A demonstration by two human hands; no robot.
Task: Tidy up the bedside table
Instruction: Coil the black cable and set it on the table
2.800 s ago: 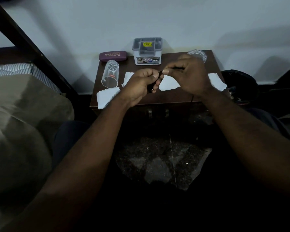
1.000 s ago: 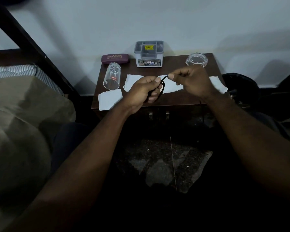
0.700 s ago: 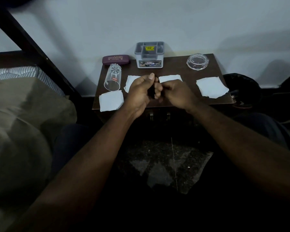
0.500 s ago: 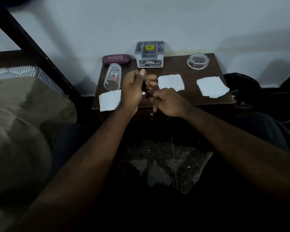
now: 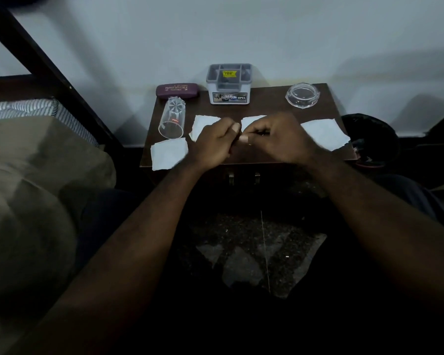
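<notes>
Both my hands meet over the front of the brown bedside table (image 5: 267, 108). My left hand (image 5: 213, 144) is curled round a bundle of thin black cord, mostly hidden in the fist. My right hand (image 5: 280, 139) pinches a short length of the black cord (image 5: 263, 133) beside it. On the table lie several white paper pieces (image 5: 323, 133), a clear drinking glass (image 5: 172, 120) on its side, a maroon spectacle case (image 5: 177, 90), a grey organiser box (image 5: 229, 83) and a clear glass ashtray (image 5: 303, 94).
A bed with a striped mattress and beige cover (image 5: 36, 160) fills the left, under a dark slanted frame bar (image 5: 49, 73). A dark round bin (image 5: 369, 139) sits right of the table. My knees and a speckled floor (image 5: 254, 252) are below.
My right hand has gone round my left hand, from right of it to under it and back up to the right, drawing the cord with it. My left hand stayed over the table's front.
</notes>
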